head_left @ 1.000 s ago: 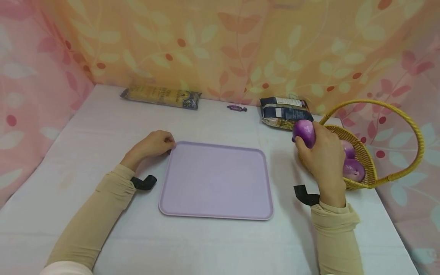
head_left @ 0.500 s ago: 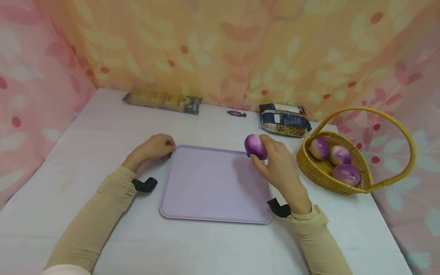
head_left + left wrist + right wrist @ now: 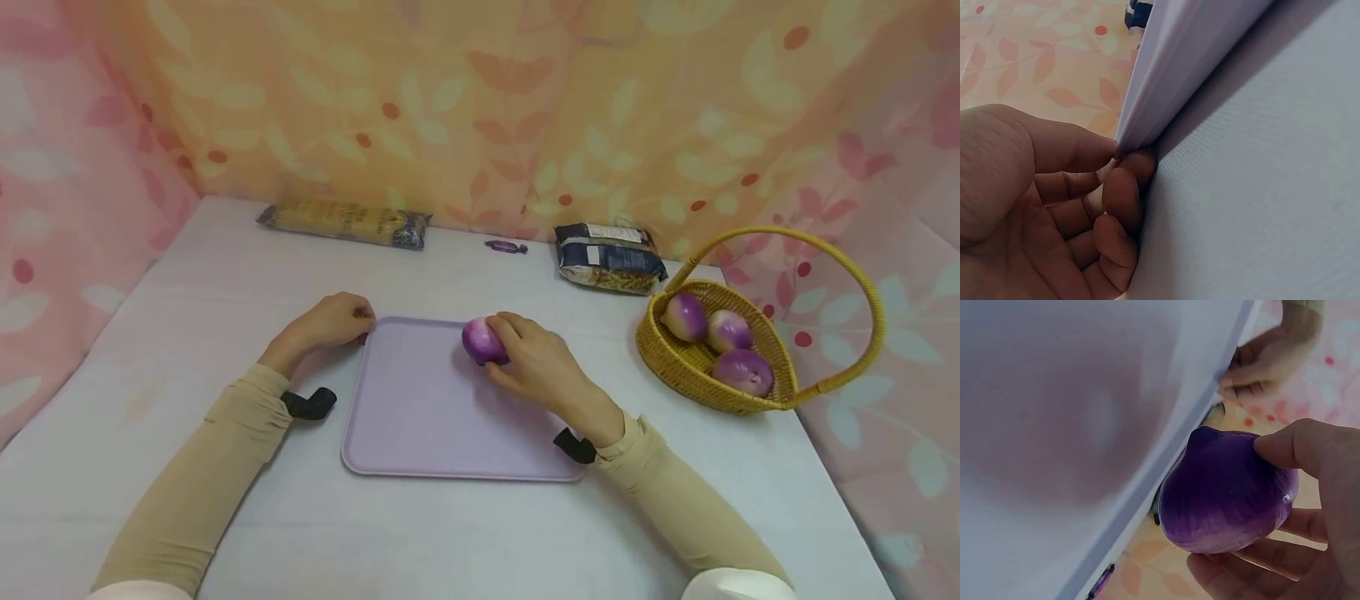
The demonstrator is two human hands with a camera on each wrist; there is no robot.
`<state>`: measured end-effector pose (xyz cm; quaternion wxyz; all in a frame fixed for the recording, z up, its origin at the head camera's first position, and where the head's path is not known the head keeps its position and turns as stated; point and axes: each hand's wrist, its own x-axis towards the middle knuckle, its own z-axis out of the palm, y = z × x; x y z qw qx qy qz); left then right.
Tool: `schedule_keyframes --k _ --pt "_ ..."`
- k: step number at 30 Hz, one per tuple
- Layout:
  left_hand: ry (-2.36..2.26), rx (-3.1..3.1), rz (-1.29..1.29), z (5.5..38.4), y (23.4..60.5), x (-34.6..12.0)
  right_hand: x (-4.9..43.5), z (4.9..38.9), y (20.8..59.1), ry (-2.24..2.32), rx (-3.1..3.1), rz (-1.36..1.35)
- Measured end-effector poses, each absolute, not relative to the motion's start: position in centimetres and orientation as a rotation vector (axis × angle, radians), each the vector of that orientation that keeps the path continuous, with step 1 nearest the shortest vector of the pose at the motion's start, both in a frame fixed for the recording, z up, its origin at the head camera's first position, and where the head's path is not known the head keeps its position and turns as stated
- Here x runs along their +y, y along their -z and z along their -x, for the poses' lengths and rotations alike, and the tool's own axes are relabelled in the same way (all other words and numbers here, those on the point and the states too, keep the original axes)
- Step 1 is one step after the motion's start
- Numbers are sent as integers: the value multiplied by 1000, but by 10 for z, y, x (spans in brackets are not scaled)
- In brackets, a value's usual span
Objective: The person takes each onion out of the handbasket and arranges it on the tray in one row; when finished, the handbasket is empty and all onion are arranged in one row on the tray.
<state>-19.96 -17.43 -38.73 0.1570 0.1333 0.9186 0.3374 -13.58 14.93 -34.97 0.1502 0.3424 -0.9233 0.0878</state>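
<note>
My right hand [image 3: 542, 360] grips a purple onion [image 3: 483, 341] above the lilac tray [image 3: 420, 417]. In the right wrist view the thumb lies on one side of the onion [image 3: 1225, 494], with fingers round the other side; its pointed tip faces away from the palm. My left hand [image 3: 332, 323] is at the tray's far left corner. Seen from the left wrist, its thumb and forefinger pinch the tray's rim [image 3: 1147, 87] while the other fingers curl below. Three more purple-and-white onions [image 3: 742, 372] lie in a yellow wicker basket [image 3: 678, 379] to the right.
Along the back of the white-covered table [image 3: 360, 533] lie a long yellow packet [image 3: 341, 222], a small purple wrapped candy [image 3: 506, 247] and a dark blue pasta bag [image 3: 609, 258]. The basket's tall handle [image 3: 862, 287] arches up at the right. Floral cloth [image 3: 450, 108] hangs behind.
My right hand has carried the onion left from the basket to over the tray. My left hand has stayed at the tray's corner. The head view has shifted slightly.
</note>
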Motion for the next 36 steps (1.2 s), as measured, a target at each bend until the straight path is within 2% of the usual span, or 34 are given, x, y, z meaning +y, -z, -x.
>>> schedule_keyframes --k 8,16,36 --pt "-979 2637 -377 201 388 -175 114 141 356 -66 -2522 -1157" --pt "-984 2634 -368 200 385 -176 87 147 364 -97 -2506 -1324" --pt "-954 2698 -492 201 390 -176 38 139 362 -59 -2604 -1374"
